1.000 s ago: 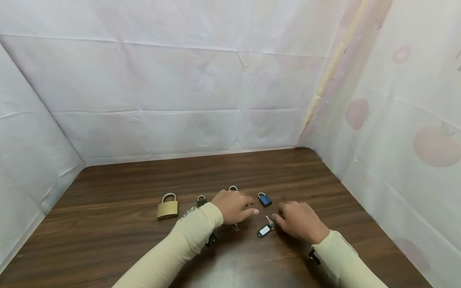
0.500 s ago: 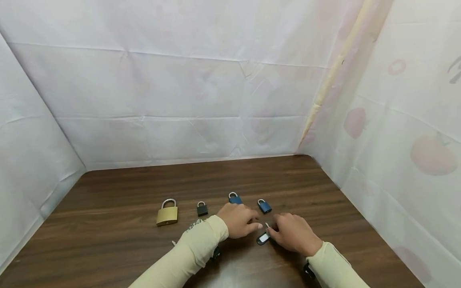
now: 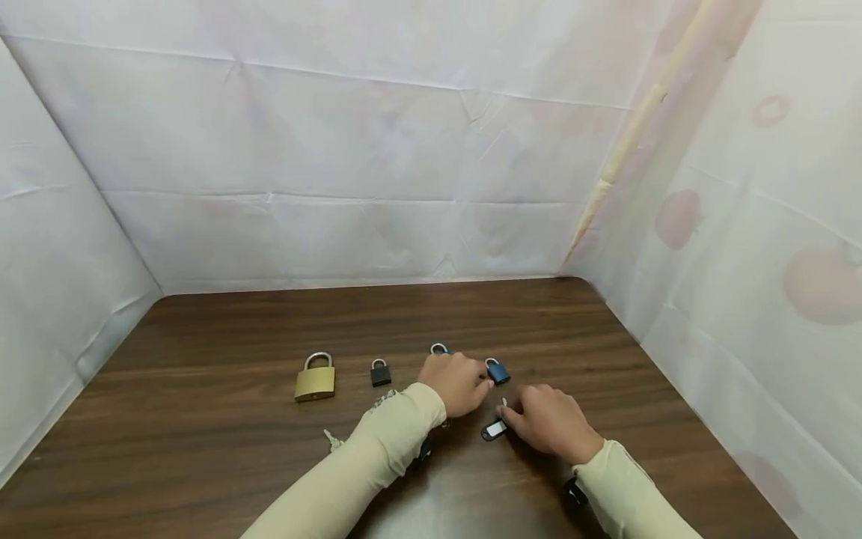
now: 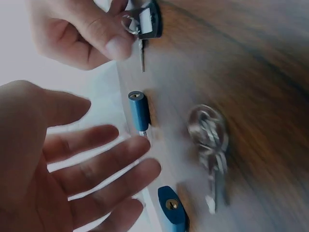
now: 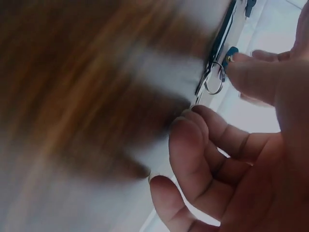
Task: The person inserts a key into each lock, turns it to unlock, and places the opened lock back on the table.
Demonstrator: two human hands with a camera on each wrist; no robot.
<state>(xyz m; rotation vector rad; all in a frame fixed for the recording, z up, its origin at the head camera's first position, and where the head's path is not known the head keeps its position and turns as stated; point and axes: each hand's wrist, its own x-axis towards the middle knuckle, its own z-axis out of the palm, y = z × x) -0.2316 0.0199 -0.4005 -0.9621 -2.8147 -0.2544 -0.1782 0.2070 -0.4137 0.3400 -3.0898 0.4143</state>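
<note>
In the head view my left hand (image 3: 458, 383) hovers over the table, partly covering a blue padlock (image 3: 439, 349). Its fingers are spread and hold nothing in the left wrist view, beside blurred keys on a ring (image 4: 208, 130). My right hand (image 3: 551, 421) is low over a key (image 4: 143, 57) whose ring (image 5: 215, 84) carries a black tag (image 3: 494, 429) with a white label. Thumb and index finger stand apart on either side of that ring in the right wrist view. Another blue padlock (image 3: 497, 371) lies just beyond the key.
To the left stand a large brass padlock (image 3: 315, 382) and a small black padlock (image 3: 380, 373). More keys (image 3: 333, 440) show beside my left sleeve, partly hidden by it. The brown wooden table (image 3: 202, 449) is bounded by white sheeting (image 3: 337, 150) at the back and sides.
My left hand has moved right, uncovering the black padlock. My right hand has moved in over the key, which has turned slightly. The tag stays in place; the head view tilts a little.
</note>
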